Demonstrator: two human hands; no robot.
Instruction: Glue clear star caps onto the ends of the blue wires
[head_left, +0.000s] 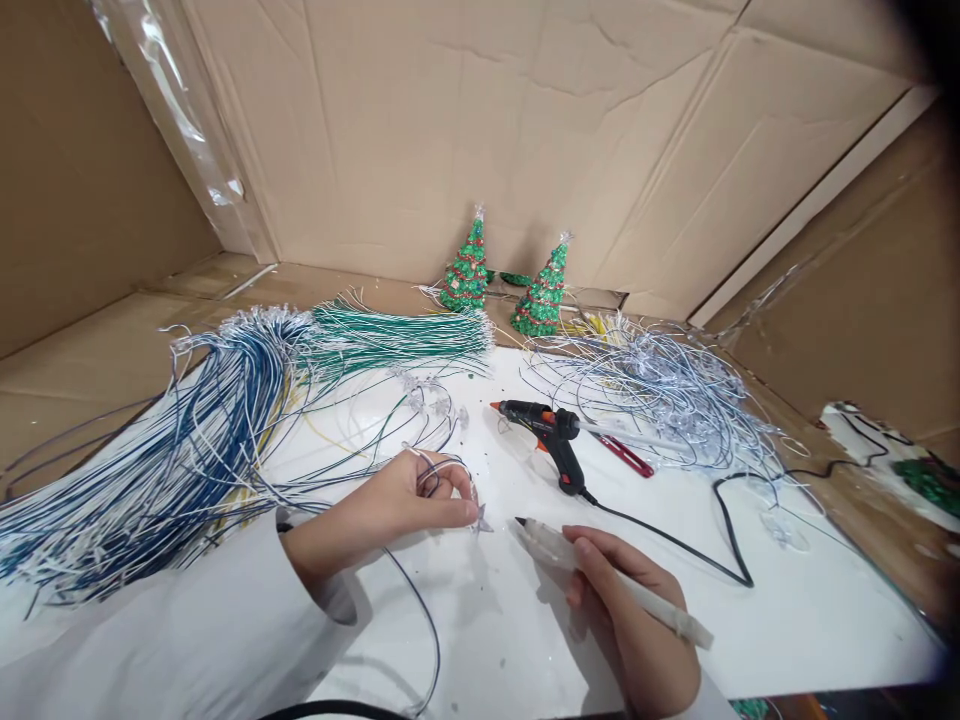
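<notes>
— What have you got in your left hand [397,500]?

— A small clear plastic star [482,520], pinched between my thumb and fingertips, with its thin wire lead [439,472] looped over my fingers and trailing back under my wrist onto the white counter [787,620].

— And your right hand [634,620]?

— Closed in a pen grip around a translucent white pen-shaped tool with a dark tip [600,575]. The tip points at the star, just short of it; I can't tell whether they touch.

— What lies around them?

— Beyond my right hand, the black hot glue gun with an orange nozzle [551,435] lies on its side, its black cord [720,520] curving away to the outside of that hand. Red-handled cutters [626,455] lie just past the gun, beside a loose tangle of silvery-white wires [660,385]. Out past my left hand sits a thick bundle of blue and white wires [172,450], with a green bundle [397,340] farther on. Two little green glitter trees [499,280] stand upright at the far cardboard wall [450,120].
</notes>
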